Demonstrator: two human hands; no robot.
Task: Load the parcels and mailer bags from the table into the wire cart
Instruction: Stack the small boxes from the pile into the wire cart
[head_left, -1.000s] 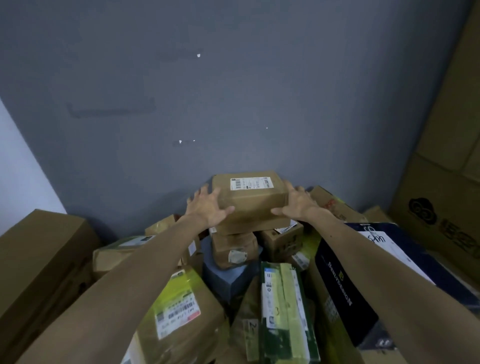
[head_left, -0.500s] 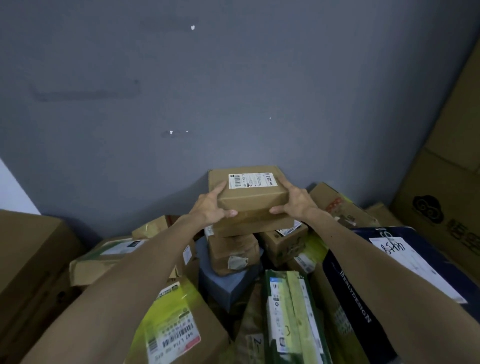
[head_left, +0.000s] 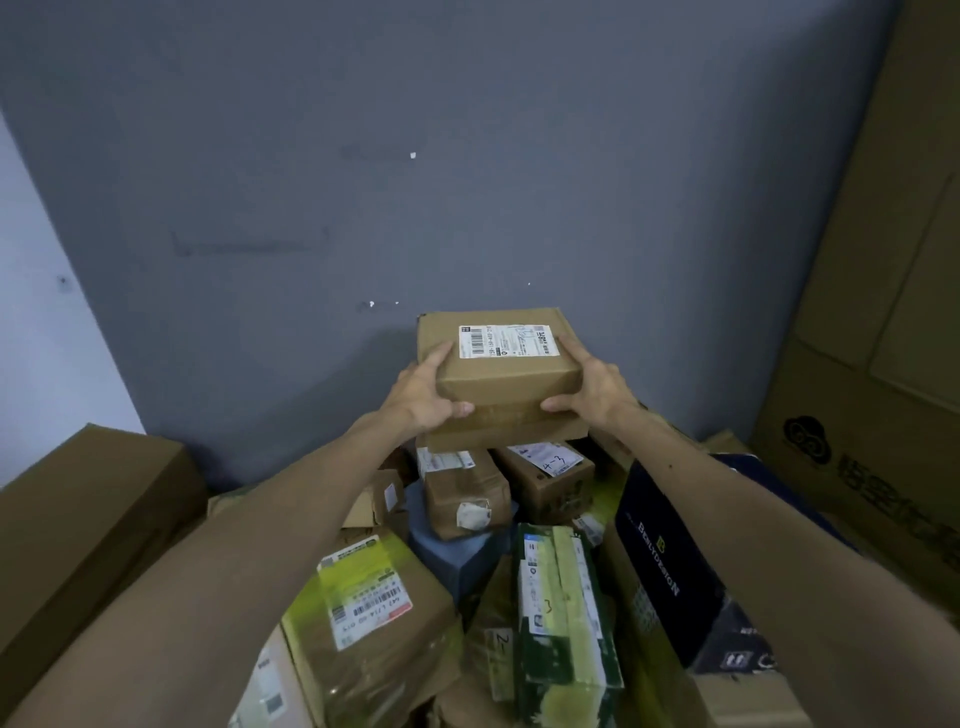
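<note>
Head view: two hands hold a brown box (head_left: 506, 382) with a white label (head_left: 509, 341) at the top of the parcel pile (head_left: 462, 499). The left hand (head_left: 421, 395) grips the box's left side, fingers curled round it. The right hand (head_left: 597, 387) grips the right side the same way. A black box (head_left: 670, 571) lies on the pile's right side. A grey wall (head_left: 467, 156) stands behind the pile.

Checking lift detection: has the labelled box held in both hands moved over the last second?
Yes: the labelled box, gripped by the left hand and right hand, has risen slightly, away from the taped parcel below it.
</note>
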